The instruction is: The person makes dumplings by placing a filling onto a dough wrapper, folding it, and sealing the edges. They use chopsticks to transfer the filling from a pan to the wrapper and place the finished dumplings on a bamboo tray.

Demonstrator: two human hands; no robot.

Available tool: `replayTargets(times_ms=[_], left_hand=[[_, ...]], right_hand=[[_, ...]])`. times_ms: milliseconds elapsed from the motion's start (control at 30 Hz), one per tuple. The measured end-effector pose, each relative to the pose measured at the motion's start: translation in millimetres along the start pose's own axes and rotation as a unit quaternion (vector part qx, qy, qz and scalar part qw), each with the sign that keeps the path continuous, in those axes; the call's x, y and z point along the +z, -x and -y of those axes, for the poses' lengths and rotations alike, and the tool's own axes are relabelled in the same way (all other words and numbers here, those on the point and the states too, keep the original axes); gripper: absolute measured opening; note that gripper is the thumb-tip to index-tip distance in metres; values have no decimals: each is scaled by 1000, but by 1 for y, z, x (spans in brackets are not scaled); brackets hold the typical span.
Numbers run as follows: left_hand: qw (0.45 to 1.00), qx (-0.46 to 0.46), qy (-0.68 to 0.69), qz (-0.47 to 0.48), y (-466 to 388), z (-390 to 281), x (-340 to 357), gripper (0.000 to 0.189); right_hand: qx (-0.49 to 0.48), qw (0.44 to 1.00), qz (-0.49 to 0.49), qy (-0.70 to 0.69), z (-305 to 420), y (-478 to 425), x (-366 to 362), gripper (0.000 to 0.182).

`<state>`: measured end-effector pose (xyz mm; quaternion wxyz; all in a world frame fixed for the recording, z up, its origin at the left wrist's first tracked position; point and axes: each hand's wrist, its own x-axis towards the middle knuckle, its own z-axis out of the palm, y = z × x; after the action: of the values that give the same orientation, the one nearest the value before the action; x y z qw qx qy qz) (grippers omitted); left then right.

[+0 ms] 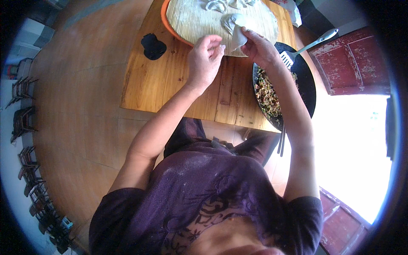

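My right hand point(259, 47) pinches a thin dough wrapper point(238, 37) by its edge, and the wrapper hangs over a ribbed round mat point(188, 22) with an orange rim. My left hand point(207, 60) is just left of the wrapper, fingers curled and apart, with nothing seen in it. Behind the wrapper lies a stack of wrappers point(229, 23), partly hidden. Several folded dumplings point(217, 5) rest at the mat's far side. Under my right forearm, a black pan point(307, 83) holds chopped filling point(267, 94) and a slotted spatula point(287, 59).
The wooden table point(153, 86) bears a black object point(153, 47) left of the mat. Dark chopsticks point(281, 142) stick out past the pan's near edge. A plastic bag point(291, 11) is at the far right. Chairs point(24, 122) line the left wall; red doors point(353, 63) stand right.
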<state>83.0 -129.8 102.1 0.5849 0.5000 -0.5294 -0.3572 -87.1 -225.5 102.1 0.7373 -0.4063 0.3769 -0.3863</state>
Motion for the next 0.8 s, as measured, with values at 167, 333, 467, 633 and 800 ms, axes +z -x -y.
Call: replayTargets(times_ms=[167,333,467,633,800], left_hand=[[992,3,119,33,4,4,16,29],[901,-130,405,86,11,-7,1,31],[839,-171,508,95,14,-18,-8,38],[796,-212,557,104,18,-32,-14,35],[893,-155,401,134,30,-45,-13,30]], right_hand=[[-20,1000,21,-12,0,23,34,30],[-117,977,50,169,14,44,47,27],[-237,928,-36,285,17,56,33,23],[-387,826,-4,410,7,69,42,26],[-423,759,25,494,7,78,56,31]])
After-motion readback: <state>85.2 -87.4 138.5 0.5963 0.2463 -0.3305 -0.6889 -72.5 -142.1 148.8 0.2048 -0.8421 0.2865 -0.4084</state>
